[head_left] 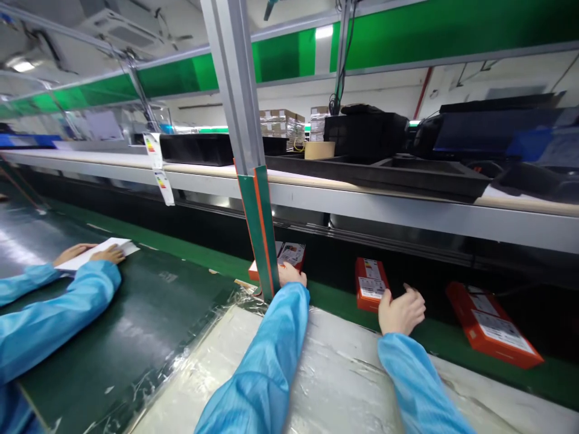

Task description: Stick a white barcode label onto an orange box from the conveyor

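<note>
My left hand (292,275) reaches in beside the metal post, at the near edge of an orange box with white labels (294,254). The post and the hand's own back hide most of its fingers, so its grip on the box cannot be made out. My right hand (401,310) is open, thumb and fingers apart, just right of a second orange box (371,280). Its thumb is close to that box's near right corner; whether they touch is unclear. Farther right lies a third orange box (495,328), label side up.
An upright post (253,181) stands between the work places. A shelf edge (362,203) runs above the dark belt (330,253). Plastic film covers the near table (344,374). At left, a co-worker's hands (106,254) hold a white item (93,256).
</note>
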`<action>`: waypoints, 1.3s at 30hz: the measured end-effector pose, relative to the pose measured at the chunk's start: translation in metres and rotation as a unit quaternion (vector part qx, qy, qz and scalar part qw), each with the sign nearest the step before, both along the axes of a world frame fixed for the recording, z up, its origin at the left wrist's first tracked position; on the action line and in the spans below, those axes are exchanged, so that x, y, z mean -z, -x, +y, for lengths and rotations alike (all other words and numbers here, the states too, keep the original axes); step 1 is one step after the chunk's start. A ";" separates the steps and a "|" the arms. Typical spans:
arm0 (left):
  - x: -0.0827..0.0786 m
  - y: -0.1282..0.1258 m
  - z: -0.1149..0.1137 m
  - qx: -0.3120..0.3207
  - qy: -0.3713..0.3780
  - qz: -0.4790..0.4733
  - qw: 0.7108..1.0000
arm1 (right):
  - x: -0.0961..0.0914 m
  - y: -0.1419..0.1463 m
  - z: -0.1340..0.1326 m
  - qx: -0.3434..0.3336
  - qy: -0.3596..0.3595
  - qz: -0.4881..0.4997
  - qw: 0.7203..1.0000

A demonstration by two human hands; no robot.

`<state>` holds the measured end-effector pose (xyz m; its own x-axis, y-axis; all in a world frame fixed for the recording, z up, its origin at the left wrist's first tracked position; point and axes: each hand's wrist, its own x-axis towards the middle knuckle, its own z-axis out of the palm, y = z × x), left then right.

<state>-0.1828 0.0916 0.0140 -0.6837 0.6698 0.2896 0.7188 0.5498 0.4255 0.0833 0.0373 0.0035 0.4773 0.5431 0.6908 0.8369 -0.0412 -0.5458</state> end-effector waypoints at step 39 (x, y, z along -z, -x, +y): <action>-0.081 -0.042 -0.056 0.207 -0.059 0.197 0.957 | 0.040 0.042 -0.058 -0.319 0.088 0.562 0.758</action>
<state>-0.1408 0.0356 0.0950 -0.1893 0.8063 0.5604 0.9818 0.1477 0.1192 0.0408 -0.0207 -0.0369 0.3118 0.9478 -0.0669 -0.2728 0.0219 -0.9618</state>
